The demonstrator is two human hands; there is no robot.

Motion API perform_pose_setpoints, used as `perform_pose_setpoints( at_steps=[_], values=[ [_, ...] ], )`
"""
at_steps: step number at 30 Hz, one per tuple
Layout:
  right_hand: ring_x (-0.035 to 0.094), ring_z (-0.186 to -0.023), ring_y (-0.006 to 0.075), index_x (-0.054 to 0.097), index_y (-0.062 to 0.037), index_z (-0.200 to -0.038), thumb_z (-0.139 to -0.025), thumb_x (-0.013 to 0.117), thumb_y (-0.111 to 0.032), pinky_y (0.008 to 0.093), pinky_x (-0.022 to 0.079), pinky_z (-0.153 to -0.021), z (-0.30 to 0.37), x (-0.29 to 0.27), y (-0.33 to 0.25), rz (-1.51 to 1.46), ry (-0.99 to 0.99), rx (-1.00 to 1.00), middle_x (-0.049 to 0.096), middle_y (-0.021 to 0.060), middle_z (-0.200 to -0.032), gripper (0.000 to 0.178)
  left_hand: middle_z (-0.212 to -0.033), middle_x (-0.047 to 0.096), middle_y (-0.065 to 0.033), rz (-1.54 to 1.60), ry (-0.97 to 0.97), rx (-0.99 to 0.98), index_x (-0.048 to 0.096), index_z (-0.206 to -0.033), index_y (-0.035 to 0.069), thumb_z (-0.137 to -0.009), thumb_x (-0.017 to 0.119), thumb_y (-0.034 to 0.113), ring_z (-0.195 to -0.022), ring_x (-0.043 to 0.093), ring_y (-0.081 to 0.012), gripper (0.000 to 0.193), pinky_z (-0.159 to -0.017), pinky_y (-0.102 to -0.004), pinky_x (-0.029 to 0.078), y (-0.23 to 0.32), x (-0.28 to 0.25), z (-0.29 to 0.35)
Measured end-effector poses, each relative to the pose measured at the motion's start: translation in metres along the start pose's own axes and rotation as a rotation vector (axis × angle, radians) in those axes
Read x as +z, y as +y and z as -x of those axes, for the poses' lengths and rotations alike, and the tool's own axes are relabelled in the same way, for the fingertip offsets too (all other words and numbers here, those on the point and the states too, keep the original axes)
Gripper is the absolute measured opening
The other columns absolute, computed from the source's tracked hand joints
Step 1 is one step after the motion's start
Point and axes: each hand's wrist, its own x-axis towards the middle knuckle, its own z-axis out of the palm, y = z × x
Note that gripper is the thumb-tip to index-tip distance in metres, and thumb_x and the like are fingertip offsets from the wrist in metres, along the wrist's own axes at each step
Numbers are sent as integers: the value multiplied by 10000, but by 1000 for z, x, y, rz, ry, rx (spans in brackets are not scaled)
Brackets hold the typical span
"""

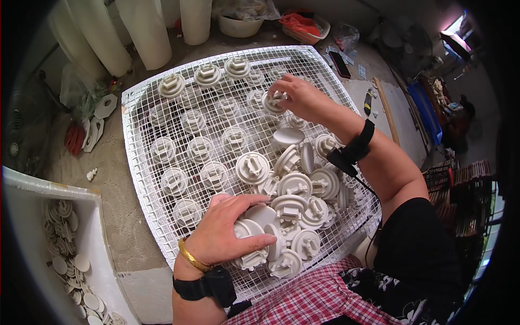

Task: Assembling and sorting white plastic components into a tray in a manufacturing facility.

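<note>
My right hand [295,97] is closed on a round white lid with a raised handle block [274,102], held over the far part of a white mesh rack [142,179]. Spread around several similar lids is my left hand [233,230], its thumb and fingers apart, touching the near edge of a heap of lids [295,187]. I cannot tell whether it grips one. Along the rack's far edge stand three lids in a row, handle side up, one being the middle lid [208,75]. More lids show beneath the mesh in rows, on a lower layer.
At the lower left a white foam box [103,227] holds many loose lids and discs. A phone [340,64] and a yellow-black cutter [368,102] lie right of the rack. Beyond it are tall white rolls [143,32], a tub [238,26] and an orange basket [306,37].
</note>
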Motion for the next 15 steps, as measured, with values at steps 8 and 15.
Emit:
perform_pose_setpoints(
  at_steps=[8, 15],
  values=[
    [596, -987, 297, 607, -73, -1098, -839, 646, -94, 388, 498, -859, -7, 6, 5, 79, 109, 19, 561, 117, -1058, 263, -1066, 647, -95, 56, -16, -17, 584, -1246, 117, -732, 758, 458, -1006, 550, -258, 640, -978, -354, 343, -1, -1, -1],
    [630, -952, 291, 636, -61, -1054, -826, 655, -204, 392, 506, -821, -34, -5, 14, 142, 211, 131, 619, 122, -1030, 270, -1057, 649, -99, 50, 7, 16, 581, -1252, 121, -744, 751, 462, -1006, 554, -260, 634, -979, -360, 340, -3, 2, 0]
  ],
)
